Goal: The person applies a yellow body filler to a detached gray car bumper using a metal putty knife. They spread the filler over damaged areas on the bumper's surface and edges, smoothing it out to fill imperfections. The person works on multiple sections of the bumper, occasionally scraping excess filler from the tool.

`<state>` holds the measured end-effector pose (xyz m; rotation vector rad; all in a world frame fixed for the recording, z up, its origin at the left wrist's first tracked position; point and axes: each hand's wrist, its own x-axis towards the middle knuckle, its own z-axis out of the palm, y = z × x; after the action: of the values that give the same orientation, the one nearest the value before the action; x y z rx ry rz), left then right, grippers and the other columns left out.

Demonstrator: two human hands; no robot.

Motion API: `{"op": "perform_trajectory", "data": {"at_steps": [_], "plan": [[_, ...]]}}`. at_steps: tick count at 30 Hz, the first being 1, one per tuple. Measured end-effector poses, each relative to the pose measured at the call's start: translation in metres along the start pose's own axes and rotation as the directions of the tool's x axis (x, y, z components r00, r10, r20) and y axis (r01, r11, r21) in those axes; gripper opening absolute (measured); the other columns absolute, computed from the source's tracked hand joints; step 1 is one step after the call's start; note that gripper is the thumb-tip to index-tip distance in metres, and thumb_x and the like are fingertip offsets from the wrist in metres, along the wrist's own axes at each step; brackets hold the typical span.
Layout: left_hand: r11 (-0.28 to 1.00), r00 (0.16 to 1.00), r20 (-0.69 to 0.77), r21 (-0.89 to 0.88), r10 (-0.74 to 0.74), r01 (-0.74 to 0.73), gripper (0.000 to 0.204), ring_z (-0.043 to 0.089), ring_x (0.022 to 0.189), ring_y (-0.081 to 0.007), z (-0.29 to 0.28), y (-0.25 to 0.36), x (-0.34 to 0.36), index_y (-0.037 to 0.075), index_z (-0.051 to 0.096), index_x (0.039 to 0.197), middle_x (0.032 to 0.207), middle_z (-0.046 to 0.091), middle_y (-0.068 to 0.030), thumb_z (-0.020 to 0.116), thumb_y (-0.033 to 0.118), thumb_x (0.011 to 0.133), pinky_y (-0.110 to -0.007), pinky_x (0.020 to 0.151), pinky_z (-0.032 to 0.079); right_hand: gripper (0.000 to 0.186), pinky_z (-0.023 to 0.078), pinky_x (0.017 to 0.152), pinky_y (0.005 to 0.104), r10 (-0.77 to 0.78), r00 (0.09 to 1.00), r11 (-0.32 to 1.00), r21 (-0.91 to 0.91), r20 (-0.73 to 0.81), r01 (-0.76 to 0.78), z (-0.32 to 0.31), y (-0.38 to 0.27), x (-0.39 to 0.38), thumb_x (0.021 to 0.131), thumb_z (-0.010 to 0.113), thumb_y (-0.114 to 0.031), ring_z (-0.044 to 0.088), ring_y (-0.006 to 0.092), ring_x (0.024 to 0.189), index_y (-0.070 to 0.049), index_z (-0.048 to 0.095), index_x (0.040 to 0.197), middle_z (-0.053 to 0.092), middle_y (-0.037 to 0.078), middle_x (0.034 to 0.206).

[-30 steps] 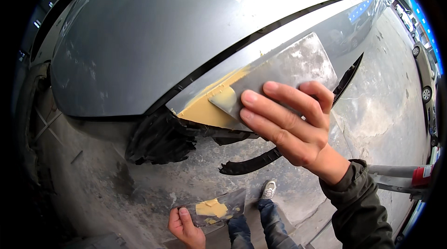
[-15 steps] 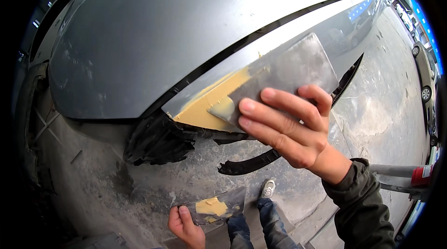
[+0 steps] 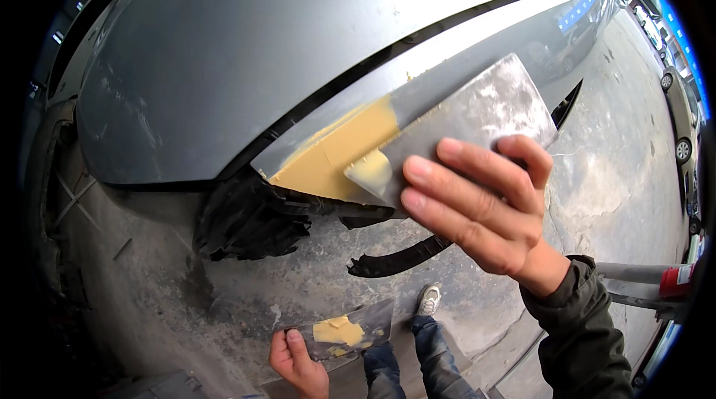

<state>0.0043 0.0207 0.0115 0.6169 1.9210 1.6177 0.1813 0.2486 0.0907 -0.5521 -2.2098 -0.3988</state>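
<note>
My right hand (image 3: 485,205) grips a wide grey filler spreader (image 3: 477,112), its fingers laid across the flat face. A smear of yellow filler sits on the spreader's left corner, close over the front of a silver car fender (image 3: 440,56); whether it touches the fender I cannot tell. Smooth yellow body filler (image 3: 332,153) coats the fender's front tip. Low in the view, my left hand (image 3: 298,365) pinches the left end of a second dark flat plate (image 3: 377,321), which carries a lump of yellow filler (image 3: 339,330).
The silver hood (image 3: 246,48) lies left of the fender, across a dark gap. Below the filler hang black torn plastic parts (image 3: 253,220) and a curved black strip (image 3: 399,259). A grey post with a red part (image 3: 675,280) stands at right. Parked cars (image 3: 677,108) line the far right.
My right hand and its spreader have slid a little to the right and slightly down, baring more of the yellow filler. The left hand and its plate stay put.
</note>
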Motion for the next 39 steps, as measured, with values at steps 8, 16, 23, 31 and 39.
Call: {"op": "perform_trajectory", "data": {"at_steps": [8,16,23,31,39], "plan": [[1.000,1.000,0.007,0.016,0.025,-0.025,0.028,0.036,0.067,-0.0040,-0.002,-0.002,0.001,0.007,0.039,0.071,0.069,0.040,0.0042,0.046,0.017,0.096,-0.021,0.061,0.032,0.018,0.038,0.080,0.0299,0.019,1.000,1.000,-0.020,-0.021,-0.019,0.011,0.003,0.002,0.080,0.064,-0.015,0.061,0.0121,0.098,-0.017,0.073,0.095,0.070,-0.005,0.102],[1.000,1.000,-0.008,-0.006,-0.006,0.006,0.027,0.037,0.068,-0.0042,-0.004,0.000,0.000,0.006,0.040,0.072,0.070,0.042,0.0035,0.046,0.017,0.096,-0.021,0.061,0.033,0.020,0.037,0.080,0.0297,-0.006,1.000,1.000,0.025,0.028,0.006,-0.005,-0.004,-0.010,0.081,0.064,-0.016,0.061,0.0112,0.098,-0.018,0.072,0.099,0.069,-0.005,0.105],[1.000,1.000,0.001,0.000,0.016,-0.016,0.027,0.038,0.068,-0.0046,-0.004,0.001,0.000,0.005,0.041,0.072,0.071,0.044,0.0028,0.046,0.017,0.096,-0.021,0.062,0.033,0.016,0.038,0.077,0.0290,0.001,0.999,1.000,0.019,-0.054,0.000,0.009,-0.005,0.016,0.080,0.064,-0.015,0.063,0.0126,0.094,-0.016,0.072,0.094,0.070,-0.004,0.100],[1.000,1.000,-0.002,0.016,0.018,-0.018,0.028,0.037,0.067,-0.0045,-0.005,0.001,0.001,0.005,0.039,0.071,0.069,0.042,0.0030,0.046,0.016,0.096,-0.021,0.060,0.032,0.014,0.037,0.079,0.0277,0.021,1.000,0.999,0.035,0.007,-0.021,0.008,-0.014,-0.005,0.080,0.064,-0.015,0.060,0.0098,0.100,-0.018,0.073,0.089,0.071,-0.006,0.099],[0.990,1.000,0.005,0.135,0.028,-0.028,0.028,0.037,0.067,-0.0046,-0.017,-0.012,0.000,0.006,0.040,0.071,0.069,0.042,0.0031,0.046,0.017,0.096,-0.021,0.060,0.032,0.017,0.035,0.082,0.0307,0.022,0.995,0.998,0.056,0.093,-0.027,-0.012,-0.024,-0.014,0.082,0.062,-0.017,0.060,0.0093,0.100,-0.020,0.072,0.095,0.069,-0.007,0.104]]}}
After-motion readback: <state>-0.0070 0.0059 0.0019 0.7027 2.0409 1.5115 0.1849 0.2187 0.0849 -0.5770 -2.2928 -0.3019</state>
